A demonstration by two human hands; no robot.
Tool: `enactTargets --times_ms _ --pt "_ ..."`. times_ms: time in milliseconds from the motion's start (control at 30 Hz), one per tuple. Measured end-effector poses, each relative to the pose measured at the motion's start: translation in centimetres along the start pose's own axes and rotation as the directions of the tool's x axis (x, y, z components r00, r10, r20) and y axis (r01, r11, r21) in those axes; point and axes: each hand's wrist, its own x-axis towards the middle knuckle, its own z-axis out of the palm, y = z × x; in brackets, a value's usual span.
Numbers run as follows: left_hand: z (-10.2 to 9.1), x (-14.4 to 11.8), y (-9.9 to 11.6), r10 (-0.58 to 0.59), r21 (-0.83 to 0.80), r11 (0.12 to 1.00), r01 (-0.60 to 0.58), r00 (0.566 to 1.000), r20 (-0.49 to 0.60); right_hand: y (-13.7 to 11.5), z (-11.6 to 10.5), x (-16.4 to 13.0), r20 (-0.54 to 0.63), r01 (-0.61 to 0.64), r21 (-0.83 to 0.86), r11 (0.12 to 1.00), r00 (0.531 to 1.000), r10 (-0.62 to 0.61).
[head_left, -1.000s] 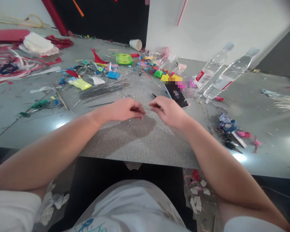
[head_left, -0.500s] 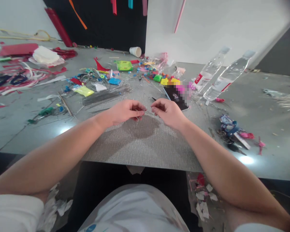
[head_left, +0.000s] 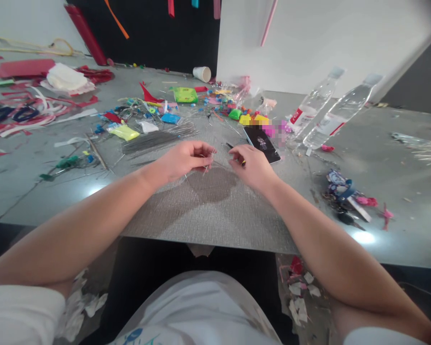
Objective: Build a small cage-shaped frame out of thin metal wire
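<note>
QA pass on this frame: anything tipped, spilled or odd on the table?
Two clear bottles lie tipped on their sides right of the phone. Bright scraps litter the table; paper bits lie below its edge.

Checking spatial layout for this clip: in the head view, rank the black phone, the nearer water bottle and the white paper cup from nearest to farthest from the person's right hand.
From the right hand:
1. Black phone, just beyond the fingers, slightly to the right.
2. Nearer water bottle, lying farther right and back.
3. White paper cup, on its side at the far edge of the table, back and left.
</note>
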Motion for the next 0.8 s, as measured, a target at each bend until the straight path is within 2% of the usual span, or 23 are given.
enactTargets --times_ms 67,133,267,333,433,500,600,667,800 --pt "-0.2 -0.1 0.1 0.011 -0.028 1.000 -0.011 1.000 -0.008 -0.3 -0.1 -0.1 0.083 0.050 -0.048 0.998 0.995 -0.046" --pt "-0.3 -0.1 0.2 0.016 -0.047 0.999 -0.017 1.000 -0.022 -0.6 -0.2 -0.2 0.222 0.130 -0.040 0.991 0.968 -0.118" --pt "-0.4 0.1 0.0 0.018 -0.052 0.998 -0.020 0.999 -0.049 -2.0 -0.2 -0.6 0.463 0.289 0.001 0.957 0.849 -0.257" --pt "-0.4 0.2 -0.1 0.019 -0.056 0.998 -0.023 0.998 -0.059 -3.1 -0.3 -1.0 0.524 0.342 -0.068 0.937 0.811 -0.259" --pt "-0.7 0.3 -0.3 0.017 -0.089 0.996 -0.026 0.995 -0.095 -5.4 -0.7 -2.0 0.611 0.402 -0.247 0.882 0.771 -0.181" --pt "-0.8 0.4 -0.3 0.019 -0.134 0.990 -0.038 0.990 -0.140 -6.8 -1.0 -2.8 0.644 0.428 -0.305 0.851 0.750 -0.147" --pt "-0.8 0.5 -0.2 0.015 -0.202 0.978 -0.059 0.977 -0.212 -8.2 -1.2 -3.9 0.658 0.404 -0.352 0.844 0.748 -0.084" --pt "-0.7 0.5 -0.1 0.001 -0.236 0.970 -0.061 0.969 -0.248 -8.6 -1.4 -5.0 0.644 0.364 -0.357 0.860 0.763 -0.056" --pt "-0.3 0.5 -0.2 -0.010 -0.280 0.957 -0.074 0.958 -0.286 -8.4 -1.8 -9.1 0.506 0.216 -0.306 0.927 0.862 -0.034"
